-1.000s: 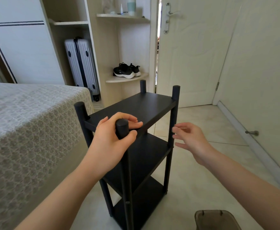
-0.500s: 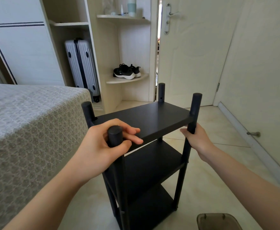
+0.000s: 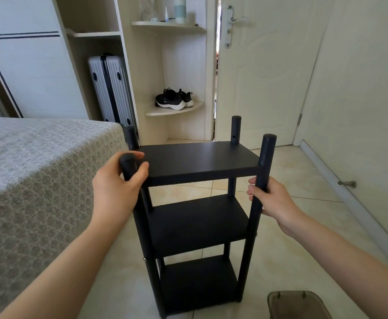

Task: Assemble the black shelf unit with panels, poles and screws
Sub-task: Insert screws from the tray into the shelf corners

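The black shelf unit (image 3: 197, 164) stands upright on the tiled floor, with three panels between black poles at its corners. My left hand (image 3: 117, 185) grips the top of the near left pole (image 3: 128, 164), fingers curled round it. The near right pole (image 3: 265, 157) is held by my right hand (image 3: 271, 199) just below the top panel. Two far poles rise behind the top panel. A small silver screw head (image 3: 144, 259) shows on the near left pole at the middle panel.
A bed with a patterned grey cover (image 3: 34, 180) lies close on the left. A wardrobe with a grey suitcase (image 3: 110, 88) and black shoes (image 3: 173, 100) stands behind. The door (image 3: 268, 65) and a wall with a doorstop (image 3: 347, 184) are to the right. A brown translucent bin (image 3: 296, 305) sits at the bottom right.
The shelf unit has turned to face me squarely. My right hand went from reaching, fingers open, to gripping the near right pole. My left hand kept its grip on the near left pole.
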A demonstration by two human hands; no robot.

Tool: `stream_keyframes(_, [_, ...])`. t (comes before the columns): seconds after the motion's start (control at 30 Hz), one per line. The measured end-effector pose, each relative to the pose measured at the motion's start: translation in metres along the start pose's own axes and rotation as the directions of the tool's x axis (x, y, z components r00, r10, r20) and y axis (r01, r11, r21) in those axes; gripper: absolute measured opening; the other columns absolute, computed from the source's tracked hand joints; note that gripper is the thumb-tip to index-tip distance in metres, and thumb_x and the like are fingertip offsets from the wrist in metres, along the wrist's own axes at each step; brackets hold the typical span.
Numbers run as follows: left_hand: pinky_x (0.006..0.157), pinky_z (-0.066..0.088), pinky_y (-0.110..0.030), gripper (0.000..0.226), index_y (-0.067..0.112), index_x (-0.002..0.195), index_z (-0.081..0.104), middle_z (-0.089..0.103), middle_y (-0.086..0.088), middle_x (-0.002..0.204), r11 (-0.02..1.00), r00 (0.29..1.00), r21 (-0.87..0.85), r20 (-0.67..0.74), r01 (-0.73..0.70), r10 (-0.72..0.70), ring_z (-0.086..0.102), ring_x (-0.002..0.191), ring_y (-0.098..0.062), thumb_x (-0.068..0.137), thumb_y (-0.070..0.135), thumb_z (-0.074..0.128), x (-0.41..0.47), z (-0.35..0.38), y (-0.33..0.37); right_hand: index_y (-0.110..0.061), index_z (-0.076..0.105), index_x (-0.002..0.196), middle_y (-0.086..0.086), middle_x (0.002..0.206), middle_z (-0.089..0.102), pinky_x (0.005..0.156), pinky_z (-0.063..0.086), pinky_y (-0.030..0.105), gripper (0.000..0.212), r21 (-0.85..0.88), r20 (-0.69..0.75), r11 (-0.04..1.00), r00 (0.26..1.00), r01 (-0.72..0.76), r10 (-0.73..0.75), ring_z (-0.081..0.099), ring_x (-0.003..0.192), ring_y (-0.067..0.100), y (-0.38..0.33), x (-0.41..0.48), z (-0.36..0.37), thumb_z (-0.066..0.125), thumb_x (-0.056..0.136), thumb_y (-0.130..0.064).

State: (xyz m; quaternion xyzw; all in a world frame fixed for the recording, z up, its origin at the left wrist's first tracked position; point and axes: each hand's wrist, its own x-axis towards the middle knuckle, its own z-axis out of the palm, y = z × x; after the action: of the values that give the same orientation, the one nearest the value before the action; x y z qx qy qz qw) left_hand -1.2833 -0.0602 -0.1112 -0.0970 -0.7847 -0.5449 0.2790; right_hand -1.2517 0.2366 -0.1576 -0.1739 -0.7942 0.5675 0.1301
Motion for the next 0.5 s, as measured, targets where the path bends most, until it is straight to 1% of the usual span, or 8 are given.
stream_keyframes(0.1, [0.08, 0.047, -0.023, 0.005, 0.029, 0.095, 0.069, 0.066, 0.023, 0.087, 0.996, 0.99, -0.016, -0.111, 0.084, -0.086, 0.059, 0.081, 0.019, 0.09, 0.027, 0.069, 0.002, 0.011, -0.007, -0.024, 0.058, 0.101, 0.004, 0.104, 0.064, 0.101, 0.047, 0.05, 0.005, 0.001, 0.041, 1.0, 0.999, 0.008, -0.008, 0.06, 0.106, 0.025, 0.0, -0.011, -0.006, 0.056, 0.099, -0.02])
stream_keyframes(0.13, [0.076, 0.045, -0.021, 0.005, 0.03, 0.095, 0.069, 0.066, 0.021, 0.085, 0.993, 0.985, -0.04, -0.127, 0.111, -0.115, 0.059, 0.079, 0.018, 0.091, 0.027, 0.068, 0.003, 0.014, -0.008, -0.025, 0.058, 0.1, 0.004, 0.105, 0.064, 0.101, 0.047, 0.05, 0.005, 0.001, 0.054, 1.0, 0.999, 0.009, -0.009, 0.06, 0.107, 0.024, 0.001, -0.014, -0.008, 0.056, 0.099, -0.02])
stream_keyframes(0.2, [0.072, 0.044, -0.022, 0.006, 0.033, 0.09, 0.068, 0.066, 0.017, 0.081, 0.982, 0.975, -0.085, -0.131, 0.172, -0.182, 0.06, 0.075, 0.006, 0.093, 0.029, 0.065, 0.006, 0.021, -0.01, -0.025, 0.058, 0.105, 0.002, 0.109, 0.065, 0.1, 0.048, 0.05, 0.007, -0.002, 0.068, 1.0, 0.998, 0.006, -0.006, 0.06, 0.109, 0.023, 0.003, -0.021, -0.013, 0.056, 0.099, -0.022])
stream_keyframes(0.23, [0.069, 0.044, -0.024, 0.012, 0.033, 0.083, 0.066, 0.063, 0.016, 0.075, 0.975, 0.969, -0.097, -0.128, 0.199, -0.211, 0.057, 0.07, 0.0, 0.094, 0.03, 0.064, 0.008, 0.025, -0.01, -0.025, 0.059, 0.107, 0.001, 0.11, 0.064, 0.098, 0.05, 0.049, 0.009, 0.003, 0.071, 1.0, 0.997, 0.002, -0.003, 0.06, 0.11, 0.023, 0.005, -0.024, -0.016, 0.056, 0.099, -0.022])
stream_keyframes(0.3, [0.06, 0.036, -0.028, 0.029, 0.03, 0.066, 0.056, 0.05, 0.015, 0.056, 0.965, 0.957, -0.11, -0.14, 0.24, -0.254, 0.043, 0.056, -0.005, 0.094, 0.033, 0.063, 0.011, 0.03, -0.01, -0.026, 0.06, 0.106, -0.001, 0.111, 0.064, 0.092, 0.052, 0.044, 0.01, 0.019, 0.091, 1.0, 0.996, -0.001, 0.0, 0.06, 0.11, 0.021, 0.006, -0.032, -0.021, 0.058, 0.098, -0.021])
stream_keyframes(0.37, [0.058, 0.03, -0.03, 0.043, 0.026, 0.058, 0.042, 0.038, 0.013, 0.047, 0.952, 0.945, -0.128, -0.143, 0.277, -0.294, 0.033, 0.052, -0.007, 0.094, 0.036, 0.062, 0.014, 0.035, -0.008, -0.026, 0.061, 0.111, -0.004, 0.112, 0.064, 0.091, 0.051, 0.043, 0.015, 0.035, 0.118, 0.999, 0.993, -0.009, 0.005, 0.06, 0.112, 0.02, 0.006, -0.039, -0.027, 0.059, 0.097, -0.019])
stream_keyframes(0.43, [0.06, 0.029, -0.031, 0.045, 0.018, 0.062, 0.039, 0.038, 0.01, 0.054, 0.938, 0.937, -0.158, -0.121, 0.309, -0.329, 0.034, 0.058, -0.012, 0.095, 0.038, 0.061, 0.017, 0.041, -0.007, -0.024, 0.061, 0.12, -0.004, 0.118, 0.063, 0.096, 0.05, 0.046, 0.024, 0.04, 0.146, 0.999, 0.989, -0.021, 0.015, 0.058, 0.115, 0.019, 0.008, -0.047, -0.032, 0.059, 0.097, -0.02])
stream_keyframes(0.5, [0.063, 0.031, -0.032, 0.036, 0.014, 0.071, 0.048, 0.042, -0.002, 0.067, 0.918, 0.925, -0.204, -0.103, 0.34, -0.365, 0.037, 0.067, -0.016, 0.097, 0.037, 0.06, 0.022, 0.047, -0.006, -0.026, 0.061, 0.121, -0.005, 0.12, 0.063, 0.097, 0.05, 0.045, 0.025, 0.045, 0.168, 0.999, 0.986, -0.017, 0.01, 0.058, 0.116, 0.017, 0.011, -0.054, -0.036, 0.059, 0.097, -0.021])
